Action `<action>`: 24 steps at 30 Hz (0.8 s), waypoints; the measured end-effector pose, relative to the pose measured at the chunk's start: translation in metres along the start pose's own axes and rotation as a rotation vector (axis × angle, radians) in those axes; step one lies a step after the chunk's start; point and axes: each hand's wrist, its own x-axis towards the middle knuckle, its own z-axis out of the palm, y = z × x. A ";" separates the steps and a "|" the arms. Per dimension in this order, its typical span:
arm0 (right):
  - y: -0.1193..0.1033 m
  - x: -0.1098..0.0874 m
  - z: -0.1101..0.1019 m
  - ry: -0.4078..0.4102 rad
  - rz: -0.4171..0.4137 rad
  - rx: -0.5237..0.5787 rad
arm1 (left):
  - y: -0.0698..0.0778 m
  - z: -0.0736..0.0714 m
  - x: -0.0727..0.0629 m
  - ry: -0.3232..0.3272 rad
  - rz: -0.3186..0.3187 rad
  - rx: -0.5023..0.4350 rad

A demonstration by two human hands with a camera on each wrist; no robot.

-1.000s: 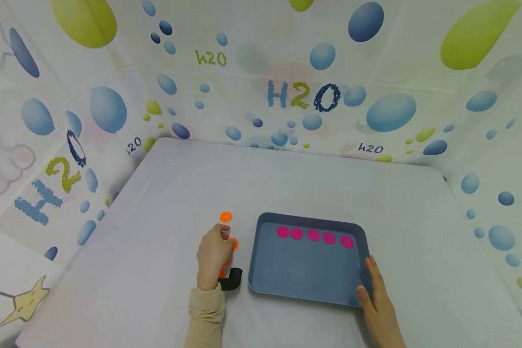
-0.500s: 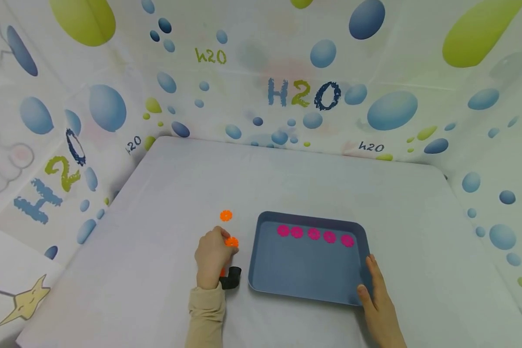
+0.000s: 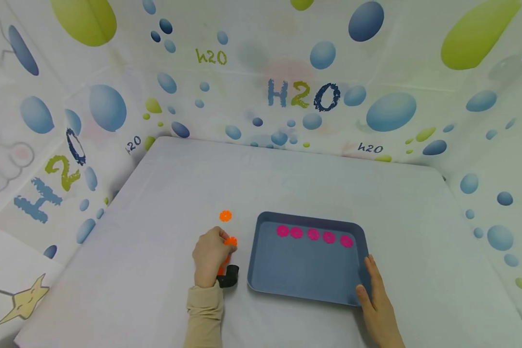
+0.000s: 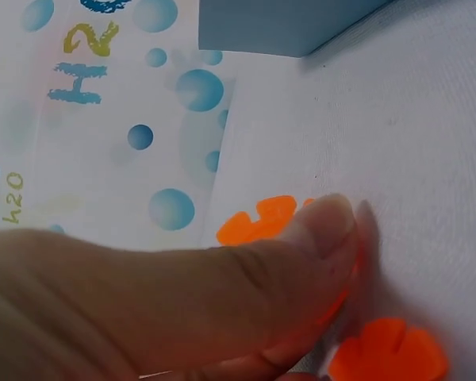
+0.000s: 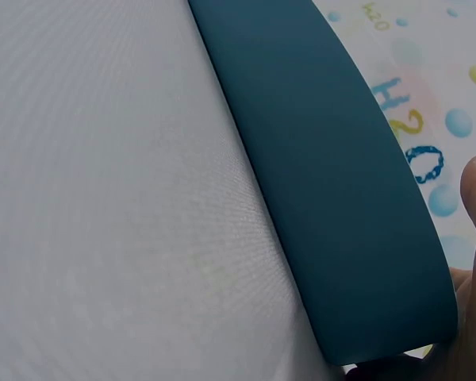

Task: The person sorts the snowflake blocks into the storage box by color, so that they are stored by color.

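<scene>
My left hand (image 3: pixel 210 251) pinches an orange flower-shaped piece (image 3: pixel 231 241) near the tray's left side. In the left wrist view the thumb covers much of this flower piece (image 4: pixel 258 226), and another orange flower-shaped piece (image 4: pixel 390 353) lies just below it. More orange shows beside the palm, partly hidden by the hand. Farther back lies a separate orange flower-shaped piece (image 3: pixel 225 215). My right hand (image 3: pixel 379 311) rests at the right edge of the blue-grey tray (image 3: pixel 304 270), fingers extended along its side and thumb near the front corner.
Several pink flower-shaped pieces (image 3: pixel 313 234) form a row along the tray's far side. A black angled piece (image 3: pixel 228 276) sits beside the left wrist. White cloth covers the table (image 3: pixel 165 203), and printed sheets (image 3: pixel 261 58) stand around it.
My left thumb and fingers have closed onto the orange flower-shaped piece, and the hand has shifted slightly left. The right hand and the tray have stayed in place.
</scene>
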 end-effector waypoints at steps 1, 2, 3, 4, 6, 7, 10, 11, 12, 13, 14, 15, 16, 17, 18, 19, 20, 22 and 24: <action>0.000 0.000 0.000 0.001 0.003 -0.004 | 0.000 -0.001 0.000 -0.001 -0.002 0.002; 0.000 0.000 0.000 0.003 0.003 -0.005 | 0.000 -0.001 0.000 -0.001 0.000 0.004; 0.000 0.000 0.001 0.004 0.000 -0.006 | 0.000 -0.001 0.000 -0.002 0.000 0.006; 0.000 0.000 0.001 0.003 0.000 -0.006 | 0.000 -0.002 0.000 -0.002 0.001 0.007; 0.000 0.000 0.001 0.004 -0.003 -0.005 | 0.001 -0.003 0.000 -0.004 0.001 0.007; 0.000 0.000 0.001 0.006 -0.005 -0.006 | 0.000 -0.003 0.000 -0.005 0.000 0.007; 0.000 0.000 0.001 0.013 -0.004 -0.015 | 0.000 -0.003 -0.001 -0.007 -0.001 0.003; 0.000 -0.001 0.001 0.017 -0.002 -0.018 | 0.000 -0.003 -0.001 -0.006 0.000 0.002; 0.000 -0.001 0.001 0.020 -0.001 -0.022 | -0.001 -0.003 -0.002 -0.005 0.000 0.002; 0.001 -0.001 0.002 0.023 0.002 -0.026 | -0.001 -0.003 -0.002 -0.005 0.000 0.003; 0.001 -0.002 0.002 0.026 0.006 -0.030 | -0.001 -0.003 -0.003 -0.003 0.001 0.003; 0.001 -0.002 0.003 0.030 0.010 -0.032 | -0.002 -0.003 -0.004 -0.002 0.000 0.004; 0.001 -0.003 0.003 0.031 0.011 -0.032 | -0.002 -0.003 -0.004 -0.002 -0.001 0.005; 0.001 -0.003 0.003 0.033 0.013 -0.034 | -0.003 -0.004 -0.005 -0.002 -0.003 0.005; 0.002 -0.003 0.003 0.036 0.012 -0.036 | -0.003 -0.004 -0.005 -0.003 -0.006 0.004; 0.002 -0.003 0.003 0.038 0.010 -0.036 | -0.003 -0.005 -0.006 -0.004 -0.007 0.003; 0.001 -0.003 0.003 0.040 0.007 -0.035 | -0.003 -0.005 -0.006 -0.002 -0.006 -0.002; 0.002 -0.002 0.002 0.046 -0.003 -0.035 | -0.003 -0.005 -0.006 0.003 -0.004 -0.012; 0.002 -0.001 0.001 0.051 -0.011 -0.035 | -0.001 -0.005 -0.004 0.013 0.005 -0.027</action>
